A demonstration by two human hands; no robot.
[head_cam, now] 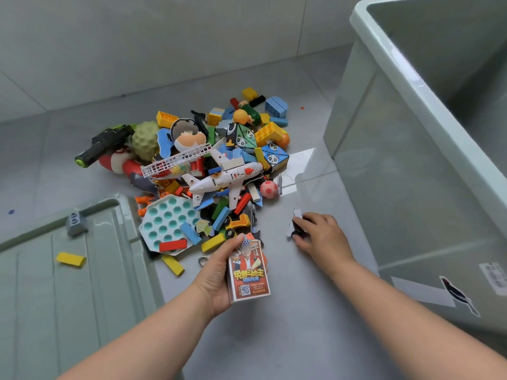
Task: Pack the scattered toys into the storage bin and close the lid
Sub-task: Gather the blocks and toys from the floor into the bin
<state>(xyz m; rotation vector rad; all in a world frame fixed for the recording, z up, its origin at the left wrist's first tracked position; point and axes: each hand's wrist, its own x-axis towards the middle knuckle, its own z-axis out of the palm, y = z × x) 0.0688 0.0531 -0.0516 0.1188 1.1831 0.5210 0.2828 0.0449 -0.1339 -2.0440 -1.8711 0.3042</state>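
A heap of toys lies on the grey floor: a white toy airplane (pixel 222 179), a teal pop-it board (pixel 167 223), a black toy gun (pixel 105 145), panda cubes, a small red ball (pixel 269 189) and several coloured blocks. My left hand (pixel 219 272) grips a red card box (pixel 248 271) just below the heap. My right hand (pixel 321 237), to the right of the heap, pinches a small flat black-and-white piece (pixel 295 224) on the floor. The pale green storage bin (pixel 411 165) stands open at the right. Its lid (pixel 68 283) lies flat at the lower left.
A grey brick (pixel 75 222) and a yellow block (pixel 70 259) rest on the lid. A metal ring (pixel 203 260) lies on the floor by my left hand. Tiled walls close off the back. Stickers mark the bin's near wall (pixel 458 293).
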